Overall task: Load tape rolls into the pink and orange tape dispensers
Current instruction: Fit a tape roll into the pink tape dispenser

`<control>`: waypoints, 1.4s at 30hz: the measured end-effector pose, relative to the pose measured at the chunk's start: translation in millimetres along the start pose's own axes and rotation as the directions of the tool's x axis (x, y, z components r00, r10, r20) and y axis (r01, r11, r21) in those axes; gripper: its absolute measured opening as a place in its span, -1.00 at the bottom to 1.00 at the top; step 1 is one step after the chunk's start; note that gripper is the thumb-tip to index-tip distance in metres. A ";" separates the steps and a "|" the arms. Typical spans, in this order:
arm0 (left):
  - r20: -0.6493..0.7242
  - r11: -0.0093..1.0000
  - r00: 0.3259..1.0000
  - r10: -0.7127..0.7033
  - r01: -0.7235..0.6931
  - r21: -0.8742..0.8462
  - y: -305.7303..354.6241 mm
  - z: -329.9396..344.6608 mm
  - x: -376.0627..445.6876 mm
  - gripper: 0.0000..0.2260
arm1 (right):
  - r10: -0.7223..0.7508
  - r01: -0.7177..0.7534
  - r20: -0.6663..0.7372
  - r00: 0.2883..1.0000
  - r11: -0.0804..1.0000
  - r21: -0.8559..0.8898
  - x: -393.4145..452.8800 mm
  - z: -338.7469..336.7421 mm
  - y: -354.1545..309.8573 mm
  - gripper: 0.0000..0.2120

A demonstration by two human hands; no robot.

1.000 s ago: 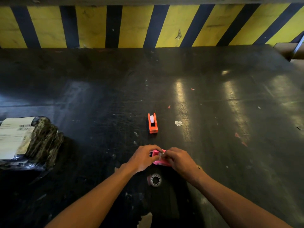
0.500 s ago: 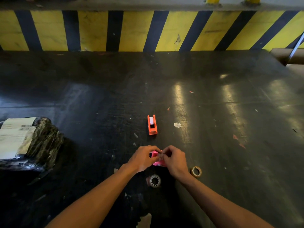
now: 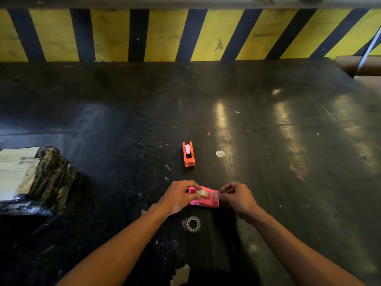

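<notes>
Just below the middle of the frame we see the pink tape dispenser lying on the dark, scuffed table, its long side running left to right. The left hand comes in from the lower left and grasps the dispenser's left end, its fingers curled over the top, where a clear tape roll sits in the body of the dispenser. The right hand comes in from the lower right with its fingertips pinched together at the dispenser's right end, by the cutter; we think a strip of clear tape is between them, but it is too faint to say for sure. Just below the dispenser, between the two forearms, a second tape roll lies flat on the table, apart from both hands. Above the hands, near the centre of the frame, the orange tape dispenser stands on the table with its long side running toward the top of the frame, and something white shows in its slot; neither hand touches it. A small pale scrap lies just to its right. At the left edge of the frame rests a black wrapped parcel with a paper label on it. Across the top runs a yellow and black striped barrier.
</notes>
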State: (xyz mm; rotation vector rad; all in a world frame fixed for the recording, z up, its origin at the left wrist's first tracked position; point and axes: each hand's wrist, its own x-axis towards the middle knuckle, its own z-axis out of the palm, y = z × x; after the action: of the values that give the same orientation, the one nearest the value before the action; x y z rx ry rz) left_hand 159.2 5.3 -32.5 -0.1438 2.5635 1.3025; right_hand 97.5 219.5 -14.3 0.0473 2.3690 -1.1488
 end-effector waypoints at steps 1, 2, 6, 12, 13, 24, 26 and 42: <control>0.001 1.000 1.000 -0.007 0.007 -0.005 -0.2 0.2 -0.2 -0.73 | 0.015 -0.016 0.004 1.000 1.000 0.007 0.3 -1.5 2.8 -0.83; -0.002 1.000 1.000 -0.012 0.012 -0.010 -0.3 0.8 -0.3 -0.73 | 0.027 -0.027 0.011 1.000 1.000 0.012 0.8 -2.7 5.5 -0.82; -0.007 0.999 0.999 -0.032 0.031 -0.031 0.4 1.1 -1.4 -0.74 | 0.056 -0.056 0.019 0.998 0.998 0.023 3.8 -1.9 13.2 -0.80; -0.005 0.997 0.998 -0.063 0.063 -0.052 2.5 -0.6 -1.1 -0.76 | 0.077 -0.077 -0.018 0.997 0.997 -0.002 7.9 16.1 17.2 -0.79; -0.002 0.996 0.998 -0.066 0.066 -0.055 3.3 -0.7 -1.1 -0.75 | 0.077 -0.077 -0.034 0.996 0.997 -0.001 7.9 19.3 17.5 -0.79; -0.019 0.992 0.995 -0.093 0.092 -0.083 5.3 1.1 -2.4 -0.74 | 0.147 -0.123 -0.189 0.971 0.983 0.136 -2.7 36.4 15.2 -0.88; -0.012 0.992 0.995 -0.096 0.094 -0.081 5.8 0.6 -2.3 -0.74 | 0.140 -0.121 -0.186 0.973 0.986 0.111 -3.3 37.9 13.8 -0.92; 0.011 0.991 0.994 -0.109 0.109 -0.074 9.0 -1.6 -1.8 -0.74 | 0.377 -0.323 -0.028 0.926 0.827 0.460 -1.4 38.3 10.4 -0.88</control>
State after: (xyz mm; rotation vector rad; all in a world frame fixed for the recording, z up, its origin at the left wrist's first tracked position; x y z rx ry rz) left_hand 158.8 9.3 -24.1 -0.2893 2.4646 1.3560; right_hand 117.4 197.9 -41.1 0.7006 2.0165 -1.5032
